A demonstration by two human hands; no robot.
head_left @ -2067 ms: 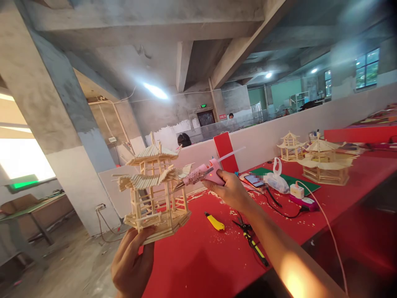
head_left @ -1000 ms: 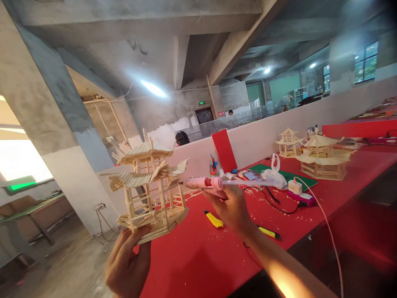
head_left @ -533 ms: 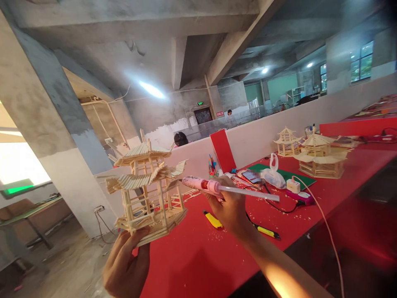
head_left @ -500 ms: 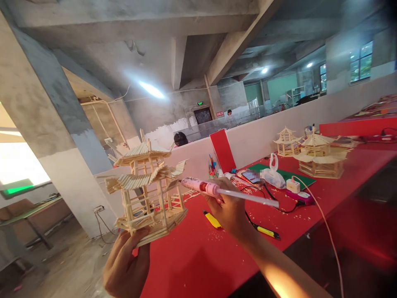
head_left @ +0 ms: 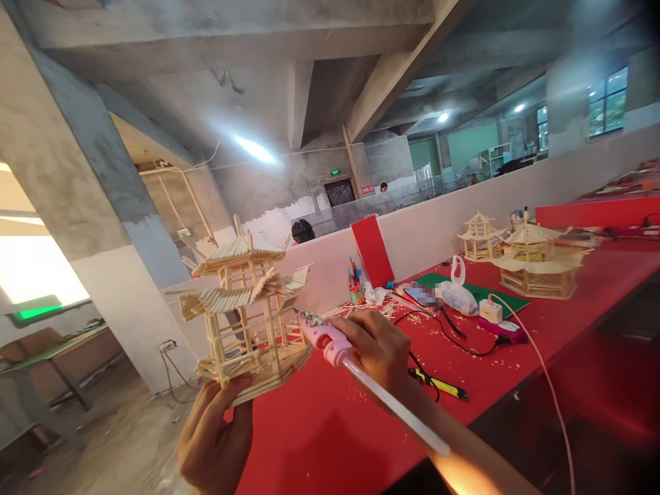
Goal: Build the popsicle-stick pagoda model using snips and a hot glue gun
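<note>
My left hand holds up a two-tier pavilion model made of wooden sticks by its base, fingers closed round the underside. My right hand grips a pink hot glue gun, whose nozzle points at the model's lower right side, close to the base. A long white glue stick sticks out of the gun's back toward me along my forearm.
A long red table carries two finished stick pavilions, a phone, a white plastic bag, a power strip with cables, yellow-handled tools and a pen cup. A white partition runs behind. A concrete pillar stands left.
The glue gun has swung: its nozzle dropped from the lower roof to the model's base, and the glue stick's tail turned from pointing right to pointing toward me. The model stays held up.
</note>
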